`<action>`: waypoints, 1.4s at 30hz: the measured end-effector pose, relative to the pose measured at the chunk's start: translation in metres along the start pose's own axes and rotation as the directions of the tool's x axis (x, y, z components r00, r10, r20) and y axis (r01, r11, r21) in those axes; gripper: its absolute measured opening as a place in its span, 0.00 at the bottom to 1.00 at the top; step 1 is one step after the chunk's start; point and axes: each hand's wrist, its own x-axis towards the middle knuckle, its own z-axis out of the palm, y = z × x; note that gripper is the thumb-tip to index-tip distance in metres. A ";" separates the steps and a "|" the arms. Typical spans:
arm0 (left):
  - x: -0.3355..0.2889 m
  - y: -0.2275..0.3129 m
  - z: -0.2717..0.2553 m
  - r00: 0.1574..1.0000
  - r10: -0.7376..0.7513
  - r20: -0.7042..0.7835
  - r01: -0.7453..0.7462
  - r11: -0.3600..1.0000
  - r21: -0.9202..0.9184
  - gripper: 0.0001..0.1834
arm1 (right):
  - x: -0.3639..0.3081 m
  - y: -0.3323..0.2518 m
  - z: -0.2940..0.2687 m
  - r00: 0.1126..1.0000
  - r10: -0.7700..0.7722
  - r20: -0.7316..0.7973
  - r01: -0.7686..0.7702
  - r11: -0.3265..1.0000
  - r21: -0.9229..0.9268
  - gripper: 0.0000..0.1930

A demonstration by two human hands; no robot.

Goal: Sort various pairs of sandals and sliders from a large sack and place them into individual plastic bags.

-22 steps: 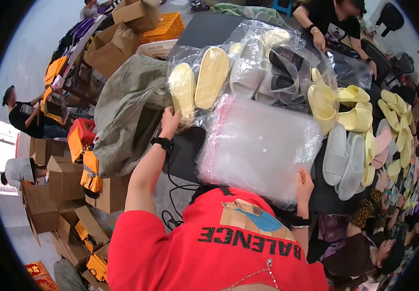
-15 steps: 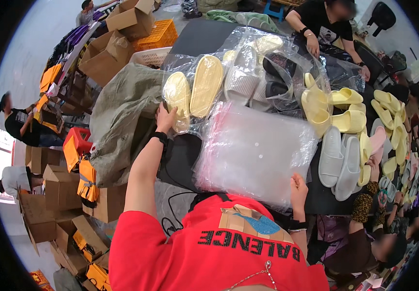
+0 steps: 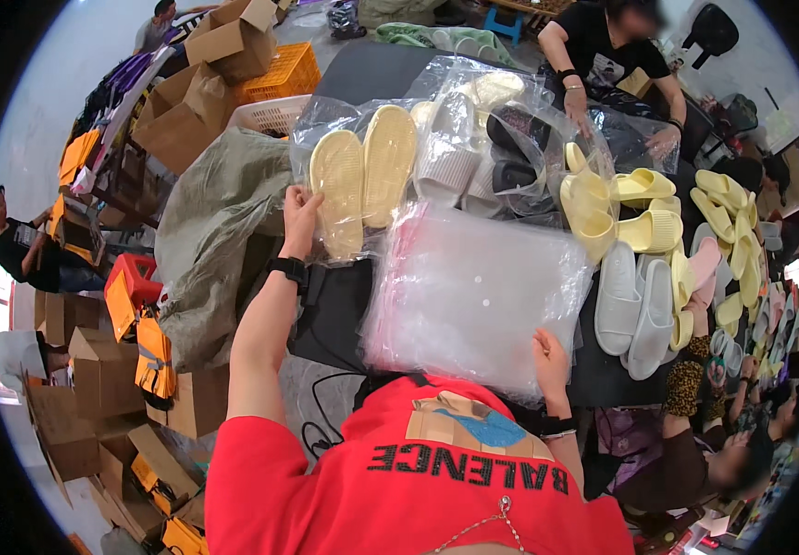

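Note:
My left hand [image 3: 301, 222] is closed at the left edge of a clear plastic bag [image 3: 348, 252], its fingertips pinching the film. Inside that bag a pair of yellow slippers [image 3: 388, 166] lies soles up. Directly in front of me is a flat stack of clear plastic bags [image 3: 473, 296] with a pink strip along its left side. My right hand [image 3: 550, 361] rests at the stack's near right corner, fingers curled together; whatever may be between them is hidden. Past the stack, bagged grey slippers [image 3: 445, 166] and black slippers [image 3: 520, 129] overlap under shiny film.
Loose grey slippers [image 3: 635, 305] and yellow slippers [image 3: 649, 229] lie to the right on the black table [image 3: 353, 314]. A grey-green cloth [image 3: 223, 231] hangs at the left, near cardboard boxes [image 3: 177, 116] and an orange crate [image 3: 281, 74]. Across the table another person's hands [image 3: 666, 141] touch plastic film.
My left hand's fingers have gone from spread beside the yellow slipper to pinched on the bag's edge. My right hand stays at the stack's corner. The whole view has shifted slightly.

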 end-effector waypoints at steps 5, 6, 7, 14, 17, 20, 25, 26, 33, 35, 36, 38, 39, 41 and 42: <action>-0.037 0.074 0.019 0.958 0.265 0.106 -0.233 0.941 -0.244 0.09 | 0.007 -0.018 0.005 0.999 -0.020 0.048 0.017 0.998 0.056 0.15; -0.050 0.092 0.023 0.915 0.384 0.120 -0.374 0.922 -0.098 0.09 | 0.009 -0.019 0.006 0.998 -0.033 0.057 0.027 0.996 0.090 0.15; -0.065 0.108 0.028 0.856 0.494 0.156 -0.505 0.862 0.043 0.09 | 0.011 -0.019 0.007 0.997 -0.042 0.062 0.034 0.992 0.123 0.16; -0.188 0.081 0.051 0.297 0.557 0.776 -0.912 0.405 0.059 0.17 | 0.016 -0.039 -0.003 0.898 0.055 0.436 -0.408 0.470 0.783 0.26; -0.214 0.063 0.049 0.089 0.108 0.990 -0.908 0.417 0.036 0.19 | 0.011 -0.013 0.004 0.906 0.184 0.382 -0.416 0.555 0.720 0.29; -0.204 0.040 0.036 0.342 0.004 0.940 -0.752 0.601 0.271 0.14 | 0.005 0.023 0.008 0.923 0.233 0.306 -0.358 0.810 0.464 0.31; -0.187 0.019 0.010 0.820 -0.099 0.564 -0.218 0.857 0.467 0.11 | 0.001 0.010 -0.007 0.912 0.350 0.214 -0.363 0.445 0.818 0.34; -0.186 0.020 0.005 0.811 -0.242 0.533 -0.073 0.862 0.502 0.16 | 0.002 -0.002 -0.009 0.914 0.377 0.151 -0.326 0.460 0.826 0.34; -0.210 0.031 0.022 0.614 -0.354 0.706 0.110 0.924 0.367 0.24 | 0.027 0.016 -0.017 0.953 0.299 -0.053 -0.209 0.771 0.601 0.24; -0.211 0.033 0.024 0.670 -0.280 0.688 0.117 0.955 0.274 0.25 | 0.029 0.028 -0.020 0.949 0.313 -0.046 -0.224 0.766 0.602 0.21; -0.208 0.040 0.022 0.700 -0.225 0.677 0.110 0.972 0.210 0.25 | 0.029 0.026 -0.022 0.932 0.360 -0.039 -0.244 0.705 0.666 0.21; -0.204 0.060 0.021 0.766 -0.120 0.632 0.101 0.993 0.066 0.26 | 0.025 0.014 -0.027 0.892 0.452 -0.010 -0.276 0.563 0.779 0.21; -0.200 0.066 0.017 0.759 -0.063 0.648 0.029 0.998 0.063 0.29 | 0.021 0.003 -0.031 0.902 0.431 0.022 -0.280 0.545 0.790 0.21; -0.199 0.085 0.013 0.733 -0.011 0.680 -0.187 0.958 0.216 0.28 | 0.018 -0.021 -0.034 0.918 0.386 0.090 -0.291 0.503 0.814 0.22; -0.200 0.089 0.013 0.716 0.012 0.698 -0.229 0.949 0.218 0.28 | 0.018 -0.027 -0.032 0.930 0.341 0.134 -0.324 0.596 0.735 0.23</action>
